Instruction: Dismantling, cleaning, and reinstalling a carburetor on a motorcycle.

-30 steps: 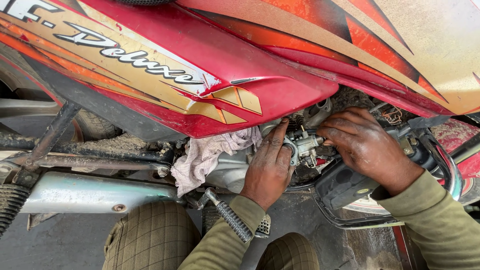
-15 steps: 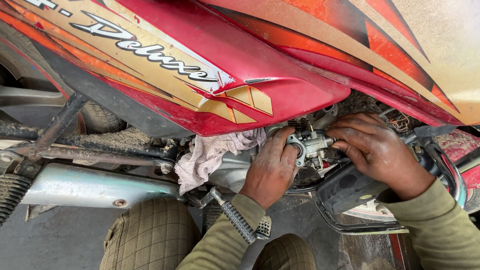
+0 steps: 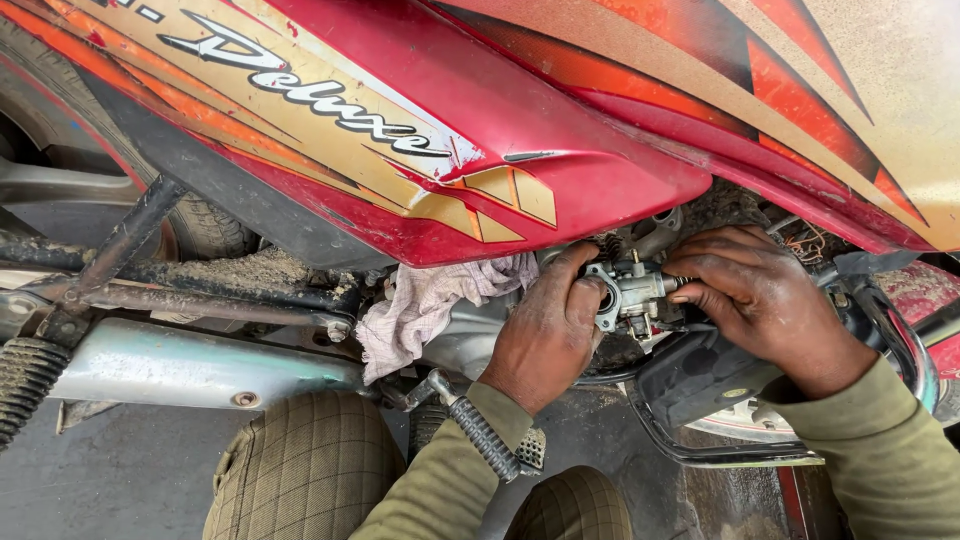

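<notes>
A small grey metal carburettor (image 3: 632,292) sits under the red side panel (image 3: 520,150) of a motorcycle. My left hand (image 3: 548,330) grips its left end, thumb and fingers wrapped around the round opening. My right hand (image 3: 762,300) holds its right side, fingertips pinching a small part there. Both wrists are in olive sleeves. A dirty pale checked rag (image 3: 425,305) is stuffed into the frame just left of my left hand.
A silver exhaust pipe (image 3: 190,368) runs along the lower left, with a coiled spring (image 3: 25,378) at the far left. A ribbed kick lever (image 3: 485,440) crosses below my left wrist. A black cover and chrome guard bar (image 3: 700,455) lie under my right hand. My knees in checked trousers (image 3: 305,470) are at the bottom.
The view has shifted slightly down and right. My left hand has closed more firmly around the carburettor's left end; my right fingers have moved closer onto its right side.
</notes>
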